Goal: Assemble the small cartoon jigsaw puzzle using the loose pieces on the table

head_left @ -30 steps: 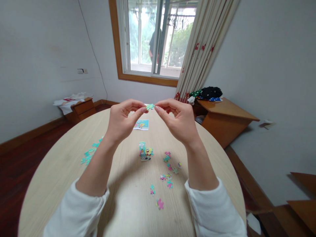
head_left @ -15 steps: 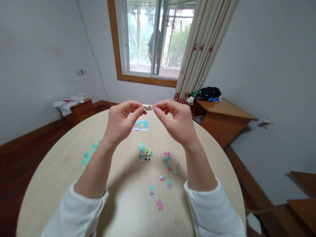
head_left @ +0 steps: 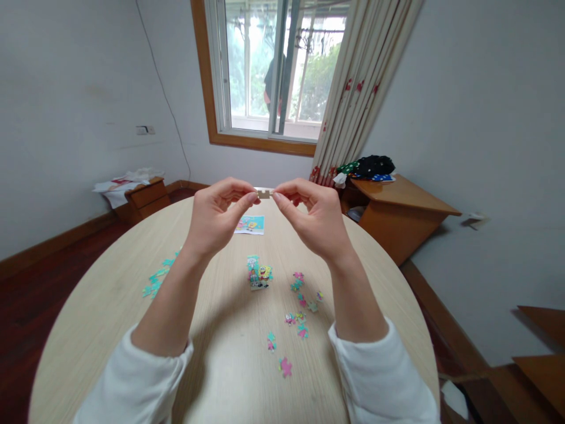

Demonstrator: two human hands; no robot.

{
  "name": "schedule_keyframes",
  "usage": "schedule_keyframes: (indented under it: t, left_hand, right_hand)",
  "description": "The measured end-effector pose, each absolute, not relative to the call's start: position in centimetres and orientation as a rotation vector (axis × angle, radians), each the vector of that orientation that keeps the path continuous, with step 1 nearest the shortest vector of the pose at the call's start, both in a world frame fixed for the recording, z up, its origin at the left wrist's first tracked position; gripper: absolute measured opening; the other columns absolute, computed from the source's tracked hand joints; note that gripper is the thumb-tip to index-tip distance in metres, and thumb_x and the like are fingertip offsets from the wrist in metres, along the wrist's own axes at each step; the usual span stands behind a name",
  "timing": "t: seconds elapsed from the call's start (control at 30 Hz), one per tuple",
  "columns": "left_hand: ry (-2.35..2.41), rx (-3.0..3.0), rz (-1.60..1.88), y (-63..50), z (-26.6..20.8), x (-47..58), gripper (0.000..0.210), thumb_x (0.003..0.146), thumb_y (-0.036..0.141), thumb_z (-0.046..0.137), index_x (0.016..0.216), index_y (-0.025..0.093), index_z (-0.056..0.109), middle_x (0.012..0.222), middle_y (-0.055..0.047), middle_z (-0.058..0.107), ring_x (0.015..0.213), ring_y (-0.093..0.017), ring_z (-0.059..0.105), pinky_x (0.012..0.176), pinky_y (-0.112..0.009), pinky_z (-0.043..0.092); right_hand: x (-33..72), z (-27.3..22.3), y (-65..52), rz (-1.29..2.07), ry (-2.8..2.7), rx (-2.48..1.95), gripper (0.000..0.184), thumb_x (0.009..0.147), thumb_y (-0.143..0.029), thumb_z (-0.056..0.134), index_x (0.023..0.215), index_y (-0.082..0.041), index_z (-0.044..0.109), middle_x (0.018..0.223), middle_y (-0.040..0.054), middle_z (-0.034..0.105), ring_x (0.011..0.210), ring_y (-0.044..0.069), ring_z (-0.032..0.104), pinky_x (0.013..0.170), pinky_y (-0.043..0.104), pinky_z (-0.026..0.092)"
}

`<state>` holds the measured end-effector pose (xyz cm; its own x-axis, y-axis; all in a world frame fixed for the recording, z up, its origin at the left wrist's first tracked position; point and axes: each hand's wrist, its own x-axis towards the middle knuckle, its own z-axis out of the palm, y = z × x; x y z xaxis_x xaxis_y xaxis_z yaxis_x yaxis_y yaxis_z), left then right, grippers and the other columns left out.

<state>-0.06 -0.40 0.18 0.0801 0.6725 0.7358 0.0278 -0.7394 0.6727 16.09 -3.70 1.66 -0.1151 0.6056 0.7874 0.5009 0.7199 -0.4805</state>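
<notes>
Raised above the far part of the round table point(head_left: 229, 359), my left hand point(head_left: 220, 215) and my right hand point(head_left: 311, 215) pinch a small jigsaw puzzle piece point(head_left: 263, 194) between them, one at each end. Its greyish-brown back faces me; the printed side is hidden. Below my hands lies a partly joined puzzle section point(head_left: 259, 274) with cartoon figures. Behind it is a printed picture card point(head_left: 251, 225), partly covered by my left hand. Several loose pink and teal pieces point(head_left: 301, 318) are scattered on the right, with a pink piece point(head_left: 285, 367) closest to me.
A group of teal pieces point(head_left: 154, 282) lies on the left, partly behind my left forearm. Beyond the table are a wooden cabinet point(head_left: 397, 200) with clothes on it, a small wooden stand point(head_left: 148, 196), a curtain and a window. A person point(head_left: 272, 82) stands outside the window.
The held piece has tilted slightly, so more of its brown back shows. Both hands keep their pinch in nearly the same place. The pieces on the table have not moved.
</notes>
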Motion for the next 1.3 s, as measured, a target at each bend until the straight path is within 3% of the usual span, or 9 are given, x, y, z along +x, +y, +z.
schedule_keyframes:
  t: [0.7, 1.0, 1.3]
  left_hand:
    - [0.685, 1.903, 1.667, -0.67, 0.86, -0.03, 0.027, 0.075, 0.042, 0.070, 0.070, 0.017, 0.059, 0.064, -0.001, 0.064, 0.063, -0.013, 0.061, 0.063, -0.025, 0.050]
    - [0.702, 1.974, 1.638, -0.62, 0.87, -0.05, 0.031, 0.081, 0.044, 0.063, 0.067, 0.018, 0.053, 0.058, 0.002, 0.055, 0.056, -0.011, 0.053, 0.056, -0.023, 0.044]
    - [0.718, 1.880, 1.577, -0.54, 0.86, 0.06, 0.025, 0.080, 0.030, 0.059, 0.059, 0.018, 0.050, 0.054, 0.002, 0.049, 0.053, -0.010, 0.045, 0.052, -0.023, 0.038]
  right_hand:
    - [15.86, 1.44, -3.39, 0.167, -1.754, -0.804, 0.015, 0.085, -0.026, 0.058, 0.077, -0.017, 0.066, 0.073, 0.0006, 0.065, 0.065, 0.011, 0.056, 0.065, 0.027, 0.045]
    - [15.72, 1.21, -3.20, 0.025, -1.786, -0.847, 0.016, 0.087, -0.025, 0.055, 0.078, -0.018, 0.066, 0.075, 0.0013, 0.067, 0.068, 0.012, 0.056, 0.066, 0.027, 0.045]
    - [15.79, 1.25, -3.25, -0.132, -1.856, -0.836, 0.013, 0.088, -0.020, 0.055, 0.081, -0.018, 0.066, 0.076, 0.0011, 0.066, 0.068, 0.012, 0.057, 0.067, 0.027, 0.044]
